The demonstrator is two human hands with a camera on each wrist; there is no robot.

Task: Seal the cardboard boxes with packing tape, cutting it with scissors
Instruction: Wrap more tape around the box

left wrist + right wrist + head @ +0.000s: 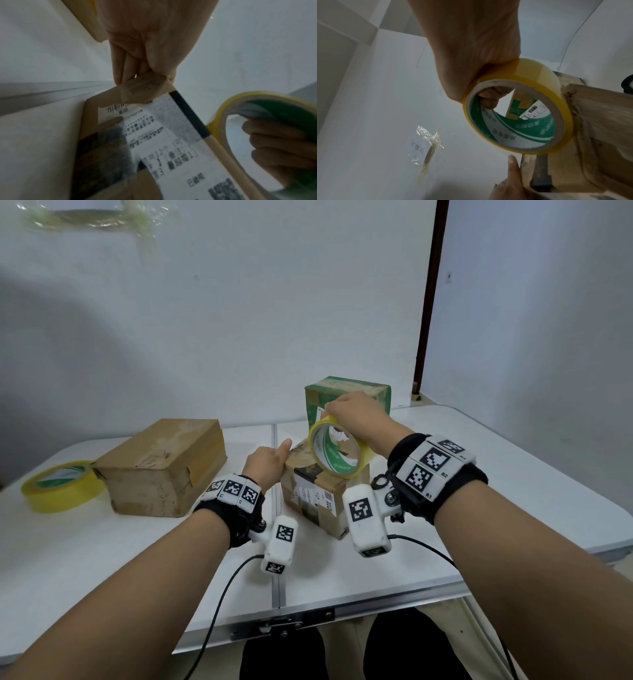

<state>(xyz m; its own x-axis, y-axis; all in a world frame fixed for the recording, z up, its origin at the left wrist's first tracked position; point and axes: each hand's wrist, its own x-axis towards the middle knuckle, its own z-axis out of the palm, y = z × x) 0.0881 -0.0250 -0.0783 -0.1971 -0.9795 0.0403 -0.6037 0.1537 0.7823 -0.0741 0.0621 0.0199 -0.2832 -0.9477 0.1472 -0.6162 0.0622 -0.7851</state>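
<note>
A small labelled cardboard box (pixel 318 498) stands at the table's middle. My left hand (pixel 270 462) grips its top left corner, thumb on top and fingers down the side (pixel 120 65). My right hand (pixel 356 419) holds a yellow packing tape roll (pixel 337 448) upright just above the box top, fingers through the core (pixel 488 98). The roll (pixel 530 73) sits against the box's upper edge (pixel 599 121). Whether a strip is pulled out cannot be told. No scissors show in any view.
A green box (pixel 346 393) stands right behind the small one. A larger brown box (pixel 161 470) lies to the left, with a second yellow tape roll (pixel 61 486) beside it. The white folding table (pixel 496 474) meets the wall behind. Cables trail off the front edge.
</note>
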